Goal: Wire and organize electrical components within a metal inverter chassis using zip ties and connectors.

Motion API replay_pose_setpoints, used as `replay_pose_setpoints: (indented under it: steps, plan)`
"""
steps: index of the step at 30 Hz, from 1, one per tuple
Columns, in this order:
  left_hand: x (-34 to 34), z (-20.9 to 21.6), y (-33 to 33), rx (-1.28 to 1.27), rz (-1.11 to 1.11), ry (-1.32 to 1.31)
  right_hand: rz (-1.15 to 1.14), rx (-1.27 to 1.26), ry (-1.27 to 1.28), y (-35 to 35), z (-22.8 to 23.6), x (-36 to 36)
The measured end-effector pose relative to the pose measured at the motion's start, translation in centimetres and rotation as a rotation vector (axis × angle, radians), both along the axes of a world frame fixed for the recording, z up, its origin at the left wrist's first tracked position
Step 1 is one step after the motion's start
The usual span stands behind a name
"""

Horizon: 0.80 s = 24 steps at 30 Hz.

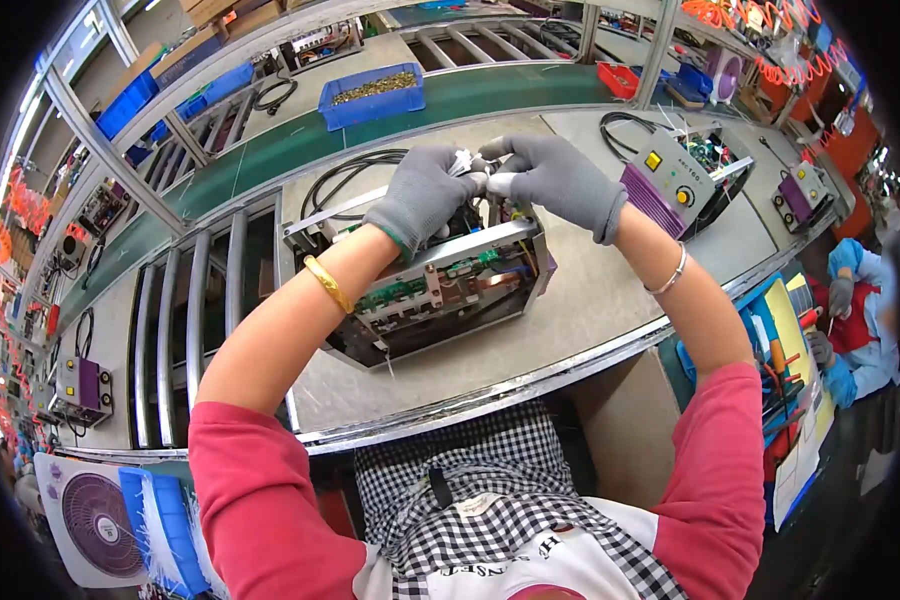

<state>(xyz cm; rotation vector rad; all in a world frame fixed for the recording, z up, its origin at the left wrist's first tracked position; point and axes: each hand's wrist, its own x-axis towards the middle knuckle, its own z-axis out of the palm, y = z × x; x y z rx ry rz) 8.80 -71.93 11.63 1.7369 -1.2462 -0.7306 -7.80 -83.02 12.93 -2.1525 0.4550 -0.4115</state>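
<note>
**A:** Where is the open chassis [440, 290], and what are your hands doing over it?

**B:** It sits on the grey tabletop [610, 300], a little left of centre, tilted so one corner faces you. Your left hand [422, 195] and right hand [560, 180], both in grey gloves, meet above its far upper edge. Each is closed in a pinch on a small bundle of white wires [475, 170] held between them; just how the fingertips lie on it cannot be made out.

**A:** How will those wires handle?

**B:** Judge them light and limp. They will likely bend wherever you let them and may slip through knit gloves, so grip close to the ends, where the white tips show, not mid-span. Pull gently; thin leads and their joints probably tear before they stretch.

**A:** And the chassis itself?

**B:** Treat it as stiff and fairly heavy: a sheet-metal frame carrying green circuit boards [410, 290] on the near face. Take hold of the bare metal rails at its edges, never the boards, which look fragile. The cut metal edges may be sharp, so keep the gloves on.

**A:** What lies close by?

**B:** A coiled black cable [345, 175] lies just beyond the chassis on the left. A finished grey and purple unit [670, 185] stands to the right, well apart from your hands. A blue bin of small parts [373, 92] rests on the far green belt [490, 95].
</note>
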Motion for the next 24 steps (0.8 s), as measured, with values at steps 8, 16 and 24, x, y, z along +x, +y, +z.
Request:
replay_pose_setpoints:
  steps: [8, 16, 24]
  plan:
    - [0.1, 0.0, -0.1, -0.075, -0.016, -0.330, -0.148, -0.290, -0.128, 1.2, -0.5, -0.1]
    - [2.5, 3.0, 1.2, -0.239, -0.113, -0.771, -0.076, -0.241, -0.185, -0.3, -0.5, -0.3]
    - [2.1, 2.7, 1.1, 0.032, -0.223, -0.944, -0.045, -0.334, -0.195, -0.5, 0.0, 0.3]
